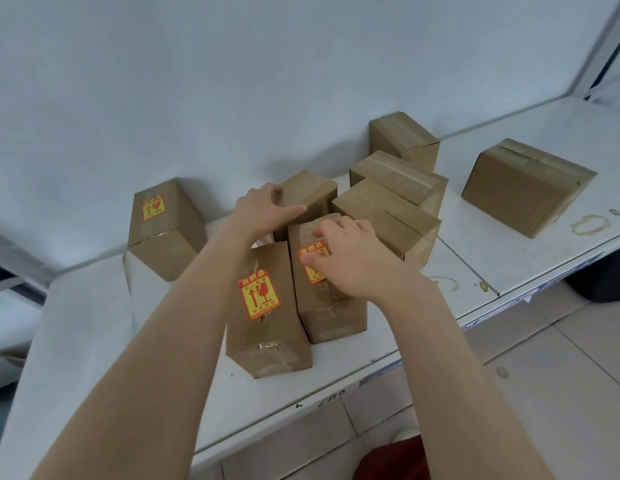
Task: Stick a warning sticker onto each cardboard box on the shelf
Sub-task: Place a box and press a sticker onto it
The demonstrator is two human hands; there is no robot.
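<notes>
- The right hand (350, 261) lies on the middle box (331, 306). Its grip is apart, with thumb and bent fingers pressing down on a red-and-yellow warning sticker (313, 271), half hidden beneath them.
- The left hand (263, 209) has a loose grip too, its fingers laid fairly straight against the back box (310, 190) just behind. No sticker shows on that box.
- Touching the middle box, toward the front edge of the shelf (94, 323), the front box (267, 337) already bears its label (259, 294).
- Toward the shelf's left end, the left box (163, 237) is labelled as well — its small sticker (153, 207) sits on top.
- Still bare, as far as can be seen, are the cluster of three boxes (388, 216) behind the right hand and the wide box (526, 188) near the right end.
- So two look done and a third is being pressed on — roughly five remain.
</notes>
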